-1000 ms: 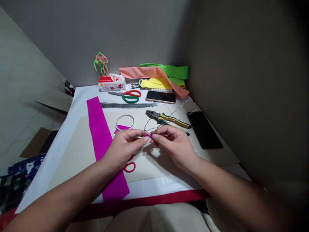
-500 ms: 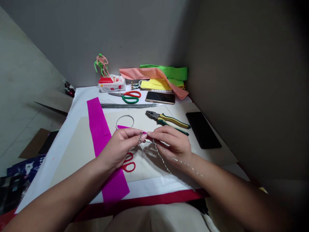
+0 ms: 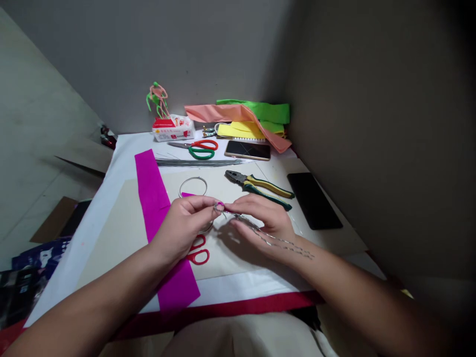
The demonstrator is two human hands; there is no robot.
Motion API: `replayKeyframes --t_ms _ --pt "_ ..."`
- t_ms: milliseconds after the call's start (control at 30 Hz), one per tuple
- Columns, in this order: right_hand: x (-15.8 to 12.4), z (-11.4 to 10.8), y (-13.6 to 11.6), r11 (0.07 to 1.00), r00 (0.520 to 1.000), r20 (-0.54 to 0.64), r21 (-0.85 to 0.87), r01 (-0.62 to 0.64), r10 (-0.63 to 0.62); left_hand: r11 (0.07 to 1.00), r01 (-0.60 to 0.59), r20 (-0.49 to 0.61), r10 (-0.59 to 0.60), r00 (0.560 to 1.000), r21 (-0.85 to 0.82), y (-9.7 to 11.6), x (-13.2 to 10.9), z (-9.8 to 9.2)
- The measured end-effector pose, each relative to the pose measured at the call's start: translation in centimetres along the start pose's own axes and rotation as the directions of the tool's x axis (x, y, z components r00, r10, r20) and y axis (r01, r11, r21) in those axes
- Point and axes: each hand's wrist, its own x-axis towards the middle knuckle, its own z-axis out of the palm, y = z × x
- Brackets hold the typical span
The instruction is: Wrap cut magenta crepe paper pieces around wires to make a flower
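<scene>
item: left hand (image 3: 182, 228), thumb and forefinger pinched on the end of a twisted wire (image 3: 256, 228) and a tiny magenta paper scrap (image 3: 220, 204), at the table's centre.

item: right hand (image 3: 264, 223), fingers loosely curled beside the pinch, wire passing over it toward 3 o'clock; grip cannot be told.

nearby: magenta crepe paper strip (image 3: 148, 188) under the left wrist at 9 o'clock; wire hoop (image 3: 193, 186) at 11 o'clock; red-handled scissors (image 3: 198, 255) at 7 o'clock, partly under the left hand; combination pliers (image 3: 258, 185) at 1 o'clock.

farther, toward 12 o'clock: red-and-green-handled scissors (image 3: 197, 148), bundle of straight wire (image 3: 197, 162), smartphone (image 3: 247, 149), crepe paper folds (image 3: 238, 113), tissue pack (image 3: 173, 129), pipe-cleaner figure (image 3: 156, 99).

at 2 o'clock: black tablet (image 3: 314, 201).
</scene>
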Motion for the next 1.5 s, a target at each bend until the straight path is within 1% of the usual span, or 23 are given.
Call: replayKeyframes --t_ms 67,100,167,200,233,300,333,367,400,467,533,633,700,767,833,900,933,1000,1167,1267,1400,1467,1500 --pt "0.0 -0.2 -0.2 0.995 0.996 0.07 0.068 -0.068 0.063 0.999 -0.026 -0.011 0.027 1.0 0.042 0.2 -0.1 0.0" --pt "0.1 -0.3 -0.2 0.986 0.988 0.104 0.109 -0.123 0.112 0.996 -0.04 -0.014 0.041 0.999 0.074 0.3 -0.1 0.0" --pt "0.2 -0.3 -0.3 0.926 0.954 0.131 0.237 -0.294 0.269 0.988 -0.054 -0.014 0.057 0.998 0.144 0.5 -0.2 0.1" --pt "0.3 -0.3 -0.3 0.861 0.92 0.132 0.325 -0.392 0.369 0.983 -0.053 -0.012 0.056 0.998 0.178 0.5 -0.3 0.2" --pt "0.3 -0.2 -0.3 0.774 0.873 0.134 0.414 -0.48 0.469 0.977 -0.049 -0.008 0.052 0.999 0.206 0.6 -0.4 0.3" --pt "0.6 -0.1 -0.2 0.586 0.768 0.178 0.549 -0.596 0.615 0.963 -0.052 0.004 0.053 0.999 0.263 0.8 -0.6 0.5" --pt "0.7 0.0 -0.2 0.518 0.731 0.214 0.58 -0.629 0.648 0.951 -0.071 0.01 0.071 0.997 0.301 0.8 -0.7 0.6" --pt "0.8 0.0 -0.3 0.477 0.707 0.244 0.589 -0.652 0.664 0.934 -0.105 0.021 0.104 0.994 0.341 0.9 -0.7 0.6" --pt "0.9 0.0 -0.3 0.462 0.693 0.262 0.582 -0.669 0.672 0.913 -0.148 0.039 0.143 0.989 0.38 1.0 -0.8 0.6" --pt "1.1 -0.1 -0.4 0.468 0.682 0.27 0.556 -0.686 0.68 0.867 -0.234 0.086 0.218 0.972 0.44 1.1 -0.8 0.6" --pt "1.2 -0.4 -0.5 0.487 0.681 0.277 0.525 -0.698 0.678 0.836 -0.293 0.134 0.26 0.956 0.464 1.1 -0.7 0.6" --pt "1.1 -0.7 -0.6 0.508 0.678 0.331 0.471 -0.721 0.656 0.807 -0.342 0.164 0.3 0.94 0.482 1.0 -0.5 0.6" --pt "1.1 -0.9 -0.8 0.564 0.686 0.331 0.396 -0.724 0.648 0.791 -0.359 0.173 0.315 0.933 0.495 0.9 -0.5 0.6" --pt "1.2 -1.1 -1.1 0.669 0.722 0.281 0.273 -0.691 0.632 0.779 -0.364 0.177 0.319 0.931 0.511 0.9 -0.5 0.6" --pt "1.3 -1.1 -1.5 0.777 0.782 0.222 0.13 -0.616 0.583 0.775 -0.353 0.181 0.304 0.935 0.525 0.9 -0.4 0.6" --pt "1.4 -1.1 -1.8 0.839 0.829 0.185 0.041 -0.543 0.528 0.781 -0.335 0.183 0.281 0.942 0.527 0.9 -0.3 0.5" --pt "1.4 -1.1 -1.9 0.847 0.837 0.176 0.031 -0.531 0.518 0.788 -0.327 0.183 0.271 0.945 0.522 0.9 -0.3 0.5" --pt "1.4 -1.0 -1.9 0.824 0.821 0.167 0.068 -0.563 0.546 0.799 -0.319 0.186 0.26 0.948 0.51 0.9 -0.2 0.3" --pt "1.3 -0.5 -1.6 0.704 0.737 0.185 0.219 -0.676 0.65 0.809 -0.297 0.184 0.235 0.954 0.507 1.1 -0.2 0.3" --pt "1.2 -0.3 -1.4 0.618 0.686 0.215 0.309 -0.723 0.695 0.791 -0.325 0.187 0.266 0.946 0.519 1.2 -0.3 0.4" --pt "1.0 -0.2 -1.2 0.475 0.622 0.311 0.434 -0.766 0.719 0.75 -0.373 0.177 0.332 0.927 0.547 1.2 -0.3 0.6" --pt "0.9 -0.1 -1.1 0.457 0.619 0.31 0.457 -0.763 0.722 0.734 -0.394 0.187 0.351 0.917 0.553 1.1 -0.3 0.7" --pt "0.8 -0.1 -1.1 0.476 0.633 0.293 0.459 -0.75 0.716 0.732 -0.396 0.195 0.348 0.917 0.555 1.1 -0.3 0.7"
